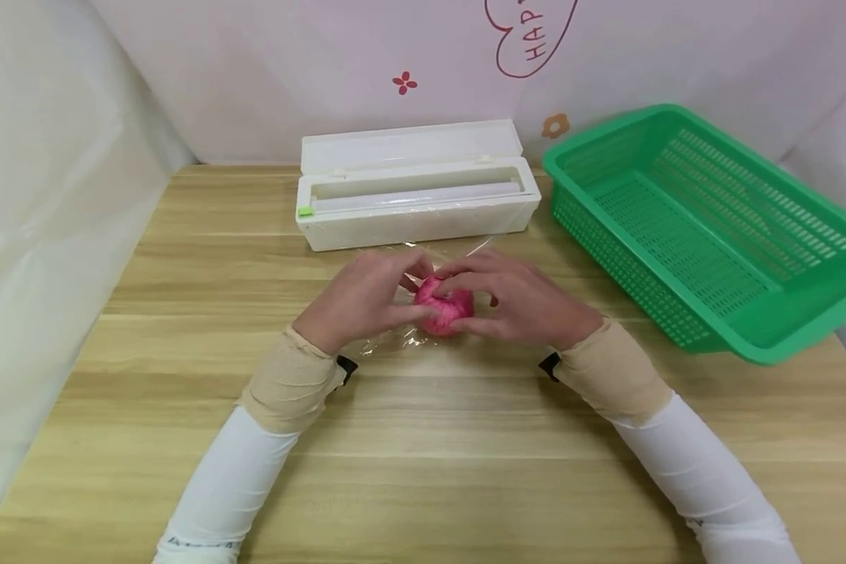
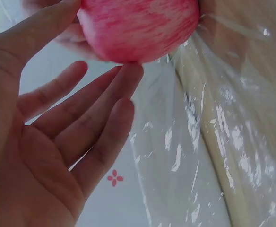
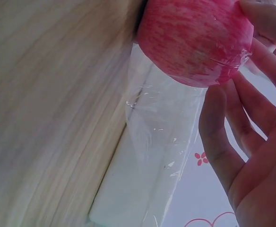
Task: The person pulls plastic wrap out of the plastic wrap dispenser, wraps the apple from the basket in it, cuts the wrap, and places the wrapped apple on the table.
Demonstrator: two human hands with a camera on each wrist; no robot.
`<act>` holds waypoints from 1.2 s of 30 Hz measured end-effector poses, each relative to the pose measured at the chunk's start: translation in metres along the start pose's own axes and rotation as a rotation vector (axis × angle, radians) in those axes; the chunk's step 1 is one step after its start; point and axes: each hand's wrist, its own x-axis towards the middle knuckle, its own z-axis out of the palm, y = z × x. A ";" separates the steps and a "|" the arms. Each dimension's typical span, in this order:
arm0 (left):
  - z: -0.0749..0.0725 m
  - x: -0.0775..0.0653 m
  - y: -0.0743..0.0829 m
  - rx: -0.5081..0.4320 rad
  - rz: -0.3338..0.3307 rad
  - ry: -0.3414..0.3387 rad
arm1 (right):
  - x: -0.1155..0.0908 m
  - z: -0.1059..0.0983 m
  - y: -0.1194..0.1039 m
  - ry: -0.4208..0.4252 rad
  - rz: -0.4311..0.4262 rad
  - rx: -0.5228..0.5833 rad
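Note:
A red-pink apple sits on a sheet of cling film in front of the white box. My left hand holds the apple from the left, thumb on the near side and fingertips at the far side. From the right, my right hand grips it with bent fingers and thumb close to the top. The right wrist view shows film clinging to part of the apple, by the right fingertips. In the left wrist view the loose, wrinkled film spreads out beside the fruit.
Behind the hands stands the white dispenser box, lid up, with a film roll inside and a green slider at its left end. To the right is a green perforated basket. A printed cloth hangs behind the wooden table.

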 end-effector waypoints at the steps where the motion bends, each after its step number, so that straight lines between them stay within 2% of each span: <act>1: -0.002 -0.002 -0.001 0.008 -0.005 -0.012 | -0.001 0.000 0.000 -0.005 0.005 0.002; 4: -0.011 -0.010 -0.004 0.045 -0.036 -0.044 | -0.004 0.000 -0.002 -0.016 0.020 0.004; 8: -0.024 -0.031 -0.010 0.092 -0.073 -0.075 | -0.004 0.002 -0.003 -0.023 0.025 0.012; 12: -0.027 -0.053 -0.020 0.120 -0.066 -0.115 | -0.003 0.002 -0.004 -0.025 0.022 0.021; 15: -0.025 -0.069 -0.031 0.139 -0.047 -0.181 | -0.004 0.001 -0.004 -0.027 0.027 0.021; 17: -0.025 -0.079 -0.039 0.132 -0.037 -0.230 | -0.005 0.000 -0.004 -0.029 0.032 0.017; 21: -0.027 -0.094 -0.052 0.060 -0.041 -0.302 | -0.004 -0.001 -0.003 -0.031 0.033 0.015; 26: -0.027 -0.098 -0.062 0.007 -0.029 -0.317 | -0.004 -0.002 -0.002 -0.032 0.036 0.013; 31: -0.025 -0.093 -0.065 0.029 -0.002 -0.301 | -0.003 -0.002 -0.001 -0.033 0.024 0.003; 36: -0.025 -0.090 -0.061 0.073 0.036 -0.288 | -0.001 -0.002 -0.002 -0.047 0.024 0.003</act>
